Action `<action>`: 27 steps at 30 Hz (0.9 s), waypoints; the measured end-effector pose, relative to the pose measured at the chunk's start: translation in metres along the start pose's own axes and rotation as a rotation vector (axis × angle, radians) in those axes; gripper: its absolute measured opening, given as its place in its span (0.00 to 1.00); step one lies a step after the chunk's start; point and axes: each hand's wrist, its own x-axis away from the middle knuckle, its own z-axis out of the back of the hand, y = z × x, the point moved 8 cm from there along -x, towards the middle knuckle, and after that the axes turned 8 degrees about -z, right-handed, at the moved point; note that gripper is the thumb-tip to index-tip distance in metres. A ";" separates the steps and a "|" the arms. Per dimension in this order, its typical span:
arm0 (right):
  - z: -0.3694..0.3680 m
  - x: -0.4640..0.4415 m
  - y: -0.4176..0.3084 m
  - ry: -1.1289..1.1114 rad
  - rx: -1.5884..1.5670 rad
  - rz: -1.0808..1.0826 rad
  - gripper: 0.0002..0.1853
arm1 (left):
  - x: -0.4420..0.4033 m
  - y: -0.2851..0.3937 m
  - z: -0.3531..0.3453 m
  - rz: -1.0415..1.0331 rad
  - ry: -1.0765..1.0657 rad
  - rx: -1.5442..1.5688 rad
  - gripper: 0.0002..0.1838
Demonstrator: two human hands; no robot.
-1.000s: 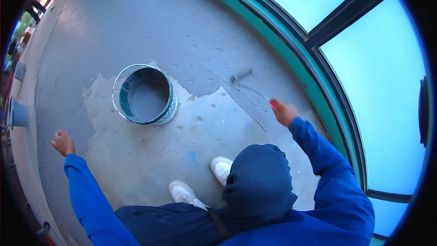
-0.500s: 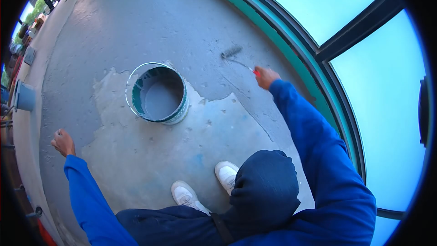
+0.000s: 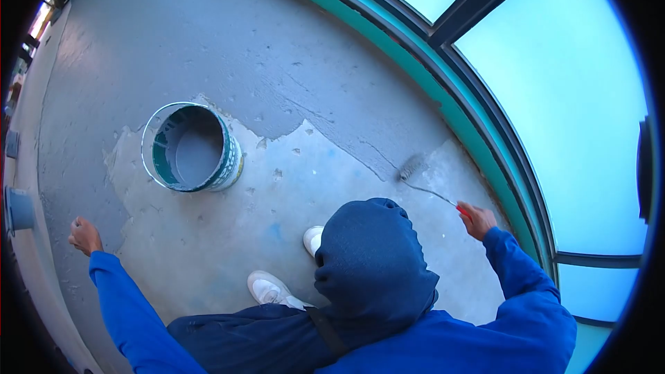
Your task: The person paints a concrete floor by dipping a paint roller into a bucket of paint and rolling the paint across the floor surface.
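Grey-blue pail (image 3: 21, 209) way out at 9 o'clock, and inward of it, at about half past 8, is the left hand (image 3: 84, 237): fingers curled into a loose fist, nothing visible in it, same as half a second ago. Next along, the open bucket (image 3: 231, 161) stands on the floor at 9 o'clock from centre, right by the ragged edge where the wet coat (image 3: 208, 41) stops and the bare patch (image 3: 228, 228) begins. There's grey coating (image 3: 197, 157) in it, can't tell how deep. White shoes (image 3: 269, 287) are on the bare bit toward 7.

Now the change: the roller (image 3: 413, 166) was up in the coated area around half past 12, and it's been pulled back to about 3 o'clock, onto the border with the uncoated floor. IMO that matters, since it's now on the seam rather than over finished stuff. The right hand (image 3: 478, 221), out at 4, is wrapped round the red handle (image 3: 463, 210), arm more bent than before. Past it runs the green strip (image 3: 458, 105) under the windows (image 3: 547, 111); roller looks clear of both.
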 end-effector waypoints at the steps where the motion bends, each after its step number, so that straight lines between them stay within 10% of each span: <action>1: -0.003 0.013 0.003 -0.008 0.001 -0.002 0.17 | 0.001 -0.003 0.002 0.000 0.008 0.000 0.27; 20: 0.029 -0.376 -0.406 0.208 -0.060 0.287 0.13 | 0.015 -0.021 0.035 0.011 0.065 0.028 0.25; 27: 0.031 -0.385 -0.417 0.058 -0.015 0.268 0.14 | 0.001 -0.052 0.027 0.006 0.032 -0.004 0.26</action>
